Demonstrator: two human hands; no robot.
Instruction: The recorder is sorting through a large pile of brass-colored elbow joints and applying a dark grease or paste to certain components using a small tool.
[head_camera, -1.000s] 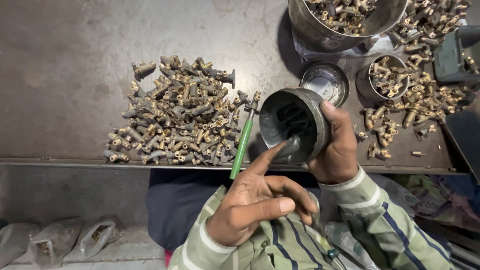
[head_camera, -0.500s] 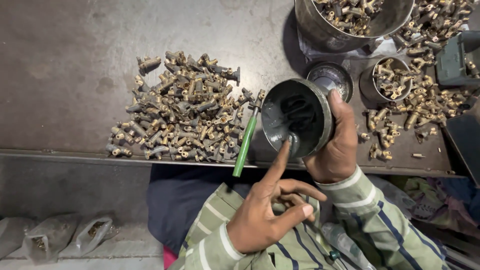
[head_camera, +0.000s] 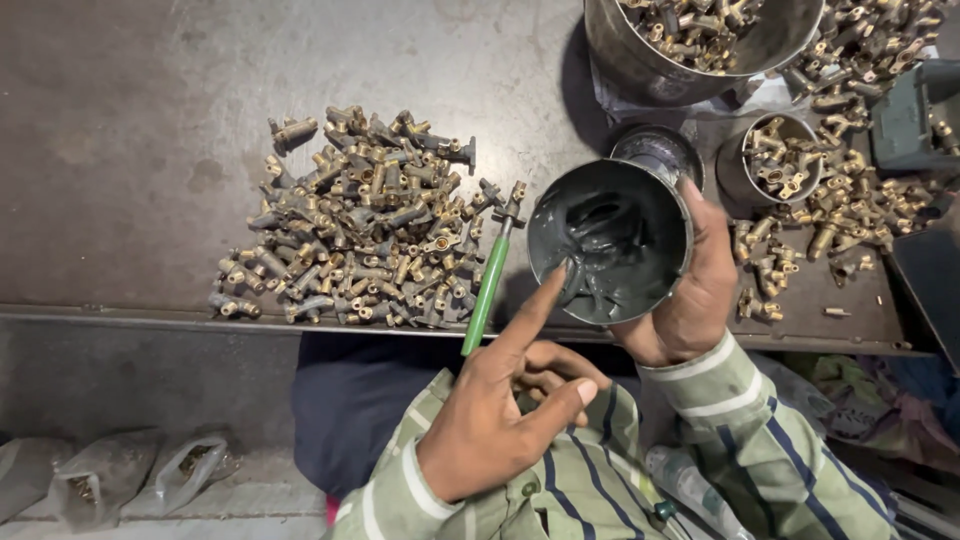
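The round metal tin of dark grey grease is tilted mouth-up above the dark table's near edge, gripped around its right wall by the right hand. The left hand lies just below it (1 forefinger dipped into the grease, other fingers curled, holding nothing). A green-handled tool lies just left.

Dark, stained metal table with a raised front lip. Heaped at its middle, a pile of small brass fittings; just right of the pile, a green-handled tool lying partly over the edge. Far right: a big steel bucket of fittings, a small tin holding more, and loose fittings scattered around.
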